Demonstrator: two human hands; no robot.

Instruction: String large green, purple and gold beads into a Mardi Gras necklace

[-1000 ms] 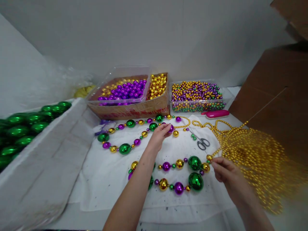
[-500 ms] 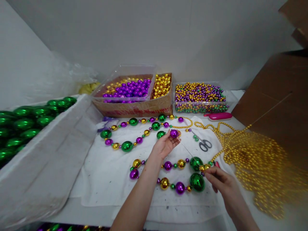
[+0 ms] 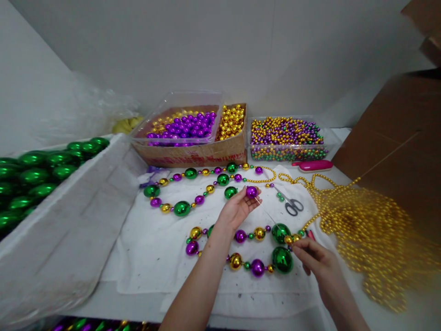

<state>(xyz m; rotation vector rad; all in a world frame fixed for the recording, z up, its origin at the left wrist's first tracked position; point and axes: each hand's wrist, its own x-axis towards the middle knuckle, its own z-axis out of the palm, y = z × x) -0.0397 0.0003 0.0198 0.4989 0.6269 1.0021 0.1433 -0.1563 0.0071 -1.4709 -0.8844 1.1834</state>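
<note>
My left hand (image 3: 236,209) holds a shiny purple bead (image 3: 251,192) at its fingertips, palm turned up. A thin string (image 3: 267,212) slants from that bead down to a large green bead (image 3: 280,233). Lower right, my right hand (image 3: 319,259) pinches the strand by some small gold beads (image 3: 292,239); its exact grip is partly hidden. Between and below my hands lies a strung loop of purple, gold and green beads, with a second large green bead (image 3: 282,260). My left forearm covers part of this loop.
Another bead necklace (image 3: 182,208) lies on the white cloth (image 3: 144,257). Scissors (image 3: 292,206) and a pink tool (image 3: 315,165) are right of centre. Gold bead chain (image 3: 372,230) is heaped at right. Behind stand a cardboard box (image 3: 193,156) and a clear bin (image 3: 289,154).
My left hand has shifted slightly to the right with the purple bead. The right hand stays almost in place at the small gold beads.
</note>
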